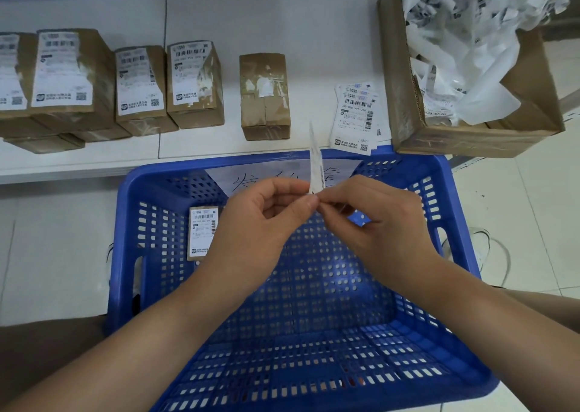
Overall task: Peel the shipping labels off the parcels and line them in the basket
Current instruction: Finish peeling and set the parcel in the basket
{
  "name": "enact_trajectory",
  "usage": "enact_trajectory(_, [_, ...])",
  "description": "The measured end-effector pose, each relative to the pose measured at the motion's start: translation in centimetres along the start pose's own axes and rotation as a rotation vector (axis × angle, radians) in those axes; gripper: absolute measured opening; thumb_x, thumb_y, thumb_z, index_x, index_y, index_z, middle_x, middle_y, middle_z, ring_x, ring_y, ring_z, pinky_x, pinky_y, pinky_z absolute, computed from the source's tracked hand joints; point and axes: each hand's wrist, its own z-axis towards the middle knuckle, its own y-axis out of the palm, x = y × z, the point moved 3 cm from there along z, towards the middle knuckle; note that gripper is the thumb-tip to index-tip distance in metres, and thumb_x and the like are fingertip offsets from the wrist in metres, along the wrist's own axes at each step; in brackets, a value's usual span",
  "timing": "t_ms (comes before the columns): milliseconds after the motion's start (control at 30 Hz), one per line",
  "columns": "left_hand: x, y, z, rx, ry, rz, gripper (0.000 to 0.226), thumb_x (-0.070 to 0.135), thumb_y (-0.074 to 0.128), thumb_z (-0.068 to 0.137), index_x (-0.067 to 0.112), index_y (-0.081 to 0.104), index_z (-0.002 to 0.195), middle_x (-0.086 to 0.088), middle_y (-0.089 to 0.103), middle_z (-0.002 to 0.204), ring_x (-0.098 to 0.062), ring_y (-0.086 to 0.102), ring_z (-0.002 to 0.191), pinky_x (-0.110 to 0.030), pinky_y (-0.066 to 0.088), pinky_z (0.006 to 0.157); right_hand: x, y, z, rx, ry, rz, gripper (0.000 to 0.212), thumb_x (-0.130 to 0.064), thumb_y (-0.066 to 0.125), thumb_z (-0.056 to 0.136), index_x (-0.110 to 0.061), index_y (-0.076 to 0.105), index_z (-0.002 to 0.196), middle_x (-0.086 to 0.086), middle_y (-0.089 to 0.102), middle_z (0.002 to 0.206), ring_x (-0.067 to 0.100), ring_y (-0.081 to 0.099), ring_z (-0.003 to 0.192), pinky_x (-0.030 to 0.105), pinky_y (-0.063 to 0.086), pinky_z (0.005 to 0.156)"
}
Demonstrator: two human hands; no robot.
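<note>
While both hands are hovering over the basket (144, 192), the left hand (263, 220) & right hand (373, 220) are meeting at their fingertips, each pinching the bottom edge of one label (315, 163). L thumb and forefinger are closing on the strip from the left, other fingers curling loosely under; R thumb and forefinger are nipping it from the right, remaining fingers bending in toward the palm. Label is standing upright between the hands, seen nearly edge-on, so it's showing as a thin white sliver w/ faint print, tip pointing up toward the shelf (282, 19); whether it's one layer or two, can't tell. Inside the basket, blue w/ slotted walls, one parcel (202, 232) is lying at the far left, label side up, partly hidden behind the L hand. A white sheet (276, 173) w/ handwriting is sitting against the basket's far wall. On the shelf, a row of labelled boxes (138, 85) is standing at left, a bare box (265, 96) w/ tape scraps well apart to their right, then a label stack (356, 116) lying flat just beside a carton (405, 104) holding crumpled backing paper (464, 35).
</note>
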Motion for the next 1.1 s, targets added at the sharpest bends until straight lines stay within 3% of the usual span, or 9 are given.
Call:
enact_trajectory(333, [0.3, -0.5, 0.2, 0.006, 0.046, 0.051, 0.019, 0.01, 0.074, 0.09, 0.026, 0.075, 0.101, 0.008, 0.08, 0.094, -0.007, 0.076, 0.091, -0.019, 0.059, 0.086, -0.1, 0.0, 0.1, -0.028, -0.012, 0.019, 0.007, -0.013, 0.071, 0.094, -0.01, 0.076, 0.098, -0.007, 0.069, 0.089, 0.002, 0.062, 0.078, 0.018, 0.052, 0.072])
enact_trajectory(467, [0.5, -0.7, 0.2, 0.05, 0.084, 0.055, 0.021, 0.006, 0.076, 0.09, 0.025, 0.075, 0.098, 0.004, 0.079, 0.09, -0.011, 0.075, 0.086, -0.018, 0.059, 0.082, -0.5, -0.4, 0.3, -0.011, 0.106, 0.059, 0.005, -0.017, 0.07, 0.094, -0.014, 0.074, 0.096, -0.016, 0.064, 0.085, -0.003, 0.06, 0.078, 0.009, 0.046, 0.072])
enact_trajectory(600, [0.6, -0.7, 0.2, 0.075, 0.111, 0.098, 0.023, 0.003, 0.076, 0.089, 0.023, 0.074, 0.099, 0.006, 0.075, 0.087, -0.01, 0.072, 0.08, -0.014, 0.056, 0.073, -0.3, -0.7, 0.5, -0.024, 0.286, 0.18, 0.012, -0.013, 0.069, 0.094, -0.026, 0.067, 0.094, -0.022, 0.067, 0.082, 0.006, 0.066, 0.079, 0.02, 0.053, 0.07])
enact_trajectory(867, [0.8, -0.8, 0.2, 0.043, 0.227, 0.251, 0.026, 0.008, 0.077, 0.089, 0.03, 0.069, 0.101, 0.014, 0.072, 0.091, -0.006, 0.069, 0.085, -0.014, 0.054, 0.076, 0.6, -1.4, 1.1, 0.05, 0.524, 0.324, 0.008, -0.01, 0.07, 0.093, -0.016, 0.07, 0.088, -0.007, 0.071, 0.08, 0.01, 0.066, 0.073, 0.017, 0.053, 0.069])
enact_trajectory(1000, [0.7, -1.1, 0.5, 0.036, 0.209, 0.284, 0.023, 0.012, 0.076, 0.09, 0.031, 0.068, 0.099, 0.015, 0.072, 0.089, -0.005, 0.068, 0.083, -0.013, 0.052, 0.074, 1.2, -1.8, 1.3, 0.058, 0.568, 0.315, 0.01, -0.012, 0.07, 0.093, -0.019, 0.069, 0.085, -0.001, 0.071, 0.077, 0.022, 0.069, 0.074, 0.026, 0.058, 0.07])
enact_trajectory(1100, [0.7, -1.3, 0.8, 0.037, 0.199, 0.289, 0.022, 0.012, 0.075, 0.092, 0.031, 0.067, 0.099, 0.014, 0.071, 0.088, -0.005, 0.067, 0.081, -0.013, 0.052, 0.074, 1.6, -2.3, 1.5, 0.073, 0.592, 0.32, 0.011, -0.01, 0.069, 0.093, -0.017, 0.068, 0.085, 0.003, 0.071, 0.075, 0.022, 0.069, 0.07, 0.021, 0.056, 0.065])
